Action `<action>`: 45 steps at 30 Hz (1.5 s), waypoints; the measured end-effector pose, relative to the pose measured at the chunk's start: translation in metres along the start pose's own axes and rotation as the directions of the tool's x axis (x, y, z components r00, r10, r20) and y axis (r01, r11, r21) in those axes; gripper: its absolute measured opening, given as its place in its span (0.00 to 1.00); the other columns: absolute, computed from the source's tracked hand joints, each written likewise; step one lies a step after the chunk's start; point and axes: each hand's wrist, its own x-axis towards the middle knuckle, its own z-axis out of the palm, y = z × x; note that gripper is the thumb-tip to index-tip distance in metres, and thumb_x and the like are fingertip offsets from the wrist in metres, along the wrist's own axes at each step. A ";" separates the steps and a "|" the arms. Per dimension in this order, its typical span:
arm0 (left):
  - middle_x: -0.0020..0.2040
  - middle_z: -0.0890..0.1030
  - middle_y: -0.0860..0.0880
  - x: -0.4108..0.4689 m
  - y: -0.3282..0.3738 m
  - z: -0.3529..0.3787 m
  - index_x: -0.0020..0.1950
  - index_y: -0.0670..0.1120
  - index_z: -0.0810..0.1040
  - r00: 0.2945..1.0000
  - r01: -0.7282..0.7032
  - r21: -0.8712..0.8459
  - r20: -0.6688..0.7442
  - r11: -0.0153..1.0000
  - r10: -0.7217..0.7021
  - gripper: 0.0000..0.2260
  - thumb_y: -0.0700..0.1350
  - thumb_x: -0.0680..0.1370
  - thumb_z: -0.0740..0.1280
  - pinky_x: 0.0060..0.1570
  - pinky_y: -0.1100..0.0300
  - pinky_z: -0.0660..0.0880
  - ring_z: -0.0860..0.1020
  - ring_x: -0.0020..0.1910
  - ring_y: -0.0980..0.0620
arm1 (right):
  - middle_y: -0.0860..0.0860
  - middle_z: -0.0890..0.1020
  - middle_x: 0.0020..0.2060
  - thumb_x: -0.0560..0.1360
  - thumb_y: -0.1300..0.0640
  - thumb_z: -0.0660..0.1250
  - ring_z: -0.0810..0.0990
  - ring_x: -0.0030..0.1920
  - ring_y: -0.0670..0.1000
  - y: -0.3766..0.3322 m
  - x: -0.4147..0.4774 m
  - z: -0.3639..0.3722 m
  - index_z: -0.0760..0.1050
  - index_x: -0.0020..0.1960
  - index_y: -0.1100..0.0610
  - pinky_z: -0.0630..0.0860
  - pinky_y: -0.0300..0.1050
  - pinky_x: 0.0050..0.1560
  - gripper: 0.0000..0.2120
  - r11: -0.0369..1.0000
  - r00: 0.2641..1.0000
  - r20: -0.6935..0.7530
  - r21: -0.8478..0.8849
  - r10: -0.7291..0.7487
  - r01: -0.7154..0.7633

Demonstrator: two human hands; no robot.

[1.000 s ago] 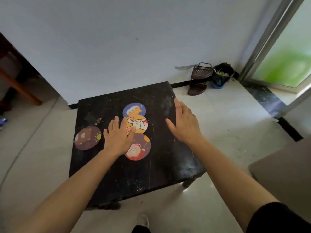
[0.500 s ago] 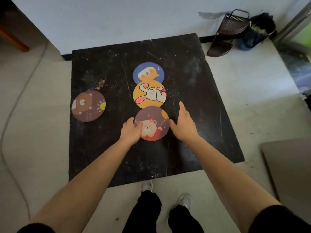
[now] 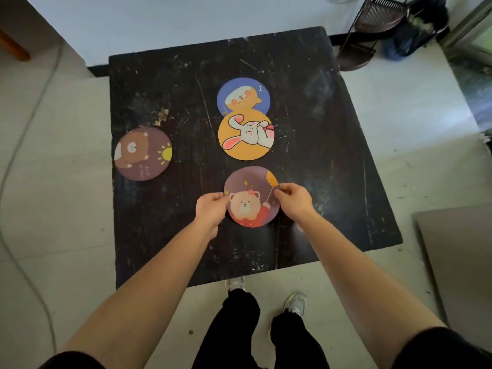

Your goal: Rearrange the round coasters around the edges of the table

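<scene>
Several round picture coasters lie on a black square table. A purple coaster with a bear in red sits near the table's middle front; my left hand pinches its left rim and my right hand pinches its right rim. Behind it, apart by a small gap, lies an orange rabbit coaster, which overlaps a blue coaster further back. A brown bear coaster with a sun rests at the table's left edge.
A white wall runs behind the table. A dark wire rack and a dark bag stand on the floor at the back right. A cable trails over the floor on the left. My feet stand at the table's front edge.
Both hands have closed on the rims of the bear-in-red coaster, and it has slid toward me, away from the rabbit coaster. The camera has tilted further down over the table.
</scene>
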 end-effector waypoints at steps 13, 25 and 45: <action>0.52 0.84 0.42 -0.057 -0.060 -0.015 0.53 0.45 0.80 0.994 -0.040 0.123 -0.092 0.992 0.052 0.06 0.45 0.78 0.69 0.54 0.48 0.78 0.79 0.47 0.49 | 0.49 0.83 0.44 0.79 0.56 0.67 0.82 0.52 0.55 0.035 -0.055 -0.021 0.79 0.56 0.53 0.78 0.53 0.57 0.07 0.987 0.992 0.092 -0.130 -0.081 0.093; 0.50 0.81 0.49 -0.075 -0.100 -0.005 0.64 0.44 0.77 0.994 0.012 0.217 -0.104 0.976 0.011 0.14 0.43 0.78 0.67 0.57 0.46 0.79 0.80 0.51 0.48 | 0.59 0.81 0.57 0.78 0.61 0.65 0.79 0.57 0.58 0.075 -0.070 -0.013 0.77 0.66 0.55 0.75 0.52 0.61 0.17 0.968 0.982 0.174 -0.224 -0.071 0.110; 0.80 0.56 0.42 -0.124 0.114 -0.047 0.78 0.48 0.60 0.692 -0.454 0.798 0.034 0.397 0.722 0.27 0.59 0.82 0.53 0.74 0.40 0.54 0.54 0.78 0.41 | 0.58 0.62 0.78 0.82 0.43 0.56 0.62 0.76 0.60 -0.088 -0.097 -0.125 0.58 0.80 0.53 0.64 0.58 0.72 0.29 0.738 0.788 -0.190 -0.527 -0.585 0.421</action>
